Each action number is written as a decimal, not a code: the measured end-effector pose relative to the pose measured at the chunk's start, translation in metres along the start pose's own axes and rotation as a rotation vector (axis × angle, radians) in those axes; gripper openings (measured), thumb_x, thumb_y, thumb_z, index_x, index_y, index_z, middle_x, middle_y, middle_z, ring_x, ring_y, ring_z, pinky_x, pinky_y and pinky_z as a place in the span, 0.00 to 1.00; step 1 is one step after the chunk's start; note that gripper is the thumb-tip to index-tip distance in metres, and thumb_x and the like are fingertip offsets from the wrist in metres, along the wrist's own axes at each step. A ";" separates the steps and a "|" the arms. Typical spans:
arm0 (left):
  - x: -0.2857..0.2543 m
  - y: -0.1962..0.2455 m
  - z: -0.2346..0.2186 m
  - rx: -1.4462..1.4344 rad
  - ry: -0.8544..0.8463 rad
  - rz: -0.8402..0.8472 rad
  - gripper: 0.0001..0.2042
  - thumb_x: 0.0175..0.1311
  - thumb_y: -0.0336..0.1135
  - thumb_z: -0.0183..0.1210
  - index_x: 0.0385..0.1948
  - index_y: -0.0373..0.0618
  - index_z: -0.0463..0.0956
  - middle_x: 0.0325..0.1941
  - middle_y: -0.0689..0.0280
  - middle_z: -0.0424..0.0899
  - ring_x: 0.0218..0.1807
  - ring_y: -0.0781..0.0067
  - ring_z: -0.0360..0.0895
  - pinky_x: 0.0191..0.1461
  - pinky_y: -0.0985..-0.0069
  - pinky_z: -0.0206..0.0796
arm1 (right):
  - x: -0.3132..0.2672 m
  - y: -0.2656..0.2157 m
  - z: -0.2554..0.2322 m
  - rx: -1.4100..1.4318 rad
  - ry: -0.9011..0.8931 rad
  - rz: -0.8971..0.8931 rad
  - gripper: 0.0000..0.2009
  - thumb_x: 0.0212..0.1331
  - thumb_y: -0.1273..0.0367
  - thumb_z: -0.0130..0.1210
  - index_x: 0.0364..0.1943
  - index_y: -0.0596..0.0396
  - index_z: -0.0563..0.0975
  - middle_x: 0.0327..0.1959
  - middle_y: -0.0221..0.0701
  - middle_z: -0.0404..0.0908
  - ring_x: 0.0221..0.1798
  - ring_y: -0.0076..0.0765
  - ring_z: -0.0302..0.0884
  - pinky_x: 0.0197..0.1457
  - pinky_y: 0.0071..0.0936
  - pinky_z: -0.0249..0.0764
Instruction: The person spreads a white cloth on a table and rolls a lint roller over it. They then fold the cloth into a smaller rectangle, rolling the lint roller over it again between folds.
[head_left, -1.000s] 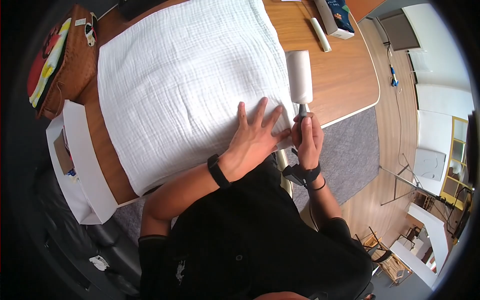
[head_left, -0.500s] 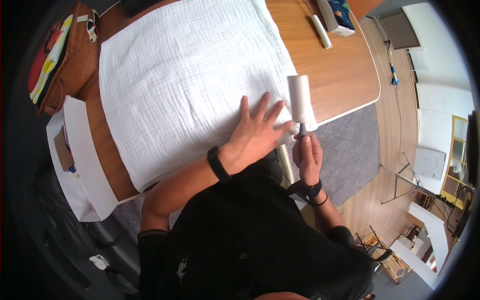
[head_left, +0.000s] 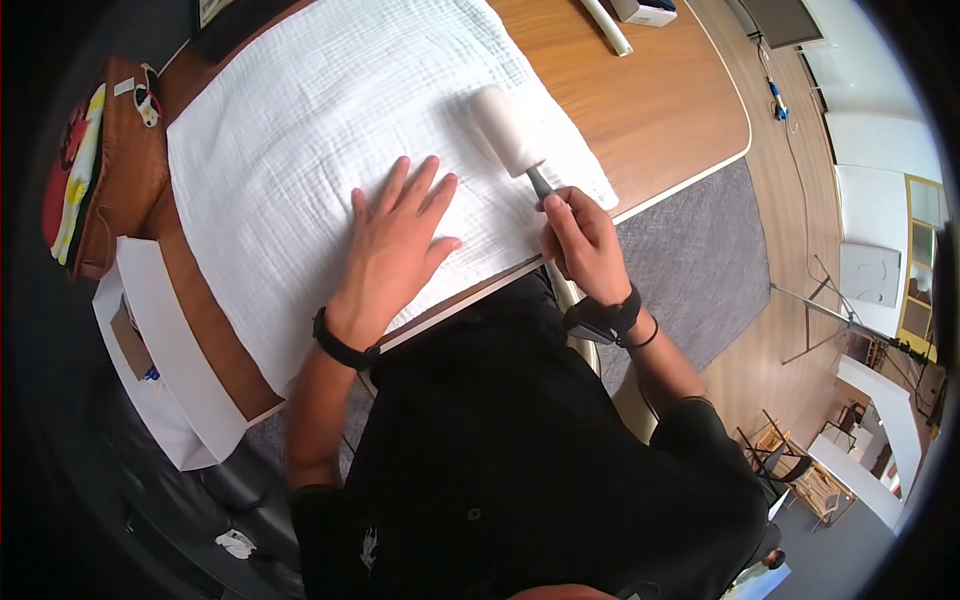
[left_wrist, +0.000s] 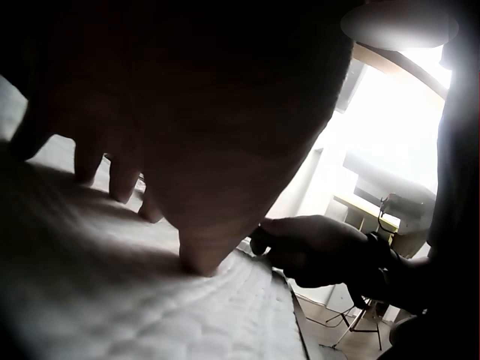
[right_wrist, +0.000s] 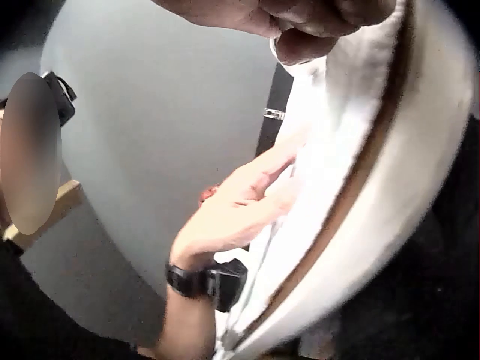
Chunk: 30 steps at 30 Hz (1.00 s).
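Note:
A white crinkled cloth (head_left: 290, 170) lies spread over the wooden table. My left hand (head_left: 390, 255) rests on it near the front edge, fingers straight and spread. In the left wrist view its fingertips (left_wrist: 124, 187) press down on the fabric. My right hand (head_left: 590, 245) grips the grey handle of a lint roller (head_left: 505, 130), thumb along the handle. The roller's pale cylinder lies over the right part of the cloth and is slightly blurred. In the right wrist view only the curled fingers (right_wrist: 307, 41) of that hand show, and the roller is hidden.
Bare wooden tabletop (head_left: 640, 110) extends to the right, with a white tube (head_left: 607, 25) and a box (head_left: 645, 12) at the back. On the left stand an open white box (head_left: 180, 370) and a brown basket (head_left: 125, 165) of folded colourful cloths.
The roller first came toward the body along the cloth's right edge, then went left and forward onto the cloth, now tilted. My left hand has slid left across the cloth. The head view has shifted.

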<state>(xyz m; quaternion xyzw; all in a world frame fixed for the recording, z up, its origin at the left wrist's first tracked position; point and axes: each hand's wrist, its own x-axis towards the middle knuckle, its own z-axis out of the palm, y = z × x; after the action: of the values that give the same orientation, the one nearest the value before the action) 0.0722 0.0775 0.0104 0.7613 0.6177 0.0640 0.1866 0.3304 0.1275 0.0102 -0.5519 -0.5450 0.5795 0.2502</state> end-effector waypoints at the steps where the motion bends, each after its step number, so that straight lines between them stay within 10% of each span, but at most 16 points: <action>1: 0.002 0.000 -0.001 -0.005 0.027 0.024 0.30 0.76 0.43 0.65 0.75 0.40 0.71 0.84 0.50 0.66 0.87 0.41 0.56 0.82 0.31 0.55 | 0.002 -0.013 0.002 0.121 -0.058 0.024 0.17 0.86 0.58 0.50 0.46 0.58 0.78 0.22 0.25 0.76 0.20 0.16 0.66 0.24 0.19 0.60; 5: 0.000 0.014 0.005 -0.359 0.177 0.199 0.18 0.78 0.35 0.62 0.61 0.33 0.81 0.68 0.44 0.81 0.72 0.40 0.76 0.77 0.53 0.69 | 0.007 -0.055 0.017 0.415 -0.160 -0.066 0.19 0.88 0.55 0.45 0.50 0.57 0.78 0.21 0.27 0.77 0.14 0.16 0.61 0.18 0.18 0.55; 10: -0.015 0.064 0.008 -1.171 -0.037 0.238 0.16 0.72 0.20 0.56 0.59 0.31 0.81 0.54 0.45 0.90 0.58 0.48 0.89 0.61 0.63 0.78 | 0.013 -0.081 0.037 0.586 -0.100 -0.213 0.21 0.88 0.54 0.42 0.50 0.58 0.77 0.21 0.28 0.76 0.14 0.16 0.58 0.18 0.17 0.55; 13: -0.017 0.065 0.014 -1.249 -0.279 0.112 0.18 0.69 0.17 0.56 0.59 0.31 0.82 0.55 0.46 0.90 0.58 0.51 0.90 0.60 0.64 0.79 | 0.015 -0.084 0.040 0.622 -0.102 -0.284 0.20 0.88 0.54 0.42 0.51 0.59 0.77 0.22 0.28 0.77 0.14 0.15 0.58 0.18 0.18 0.55; 19: -0.022 0.058 0.025 -1.169 0.035 0.235 0.20 0.68 0.16 0.59 0.62 0.32 0.82 0.57 0.50 0.90 0.58 0.60 0.89 0.61 0.67 0.78 | 0.015 -0.079 0.042 0.523 -0.084 -0.286 0.20 0.88 0.55 0.43 0.51 0.58 0.77 0.22 0.27 0.77 0.16 0.15 0.61 0.18 0.17 0.56; 30: -0.020 0.051 0.042 -1.459 -0.180 0.148 0.13 0.77 0.19 0.58 0.59 0.32 0.83 0.53 0.61 0.91 0.56 0.77 0.85 0.60 0.76 0.76 | 0.008 -0.081 0.045 0.502 -0.141 -0.231 0.20 0.88 0.55 0.43 0.50 0.58 0.78 0.21 0.27 0.77 0.16 0.15 0.60 0.18 0.17 0.56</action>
<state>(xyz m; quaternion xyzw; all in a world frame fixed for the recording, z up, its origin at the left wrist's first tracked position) 0.1280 0.0411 -0.0071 0.4859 0.3474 0.4082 0.6904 0.2616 0.1416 0.0718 -0.3653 -0.4597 0.7008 0.4051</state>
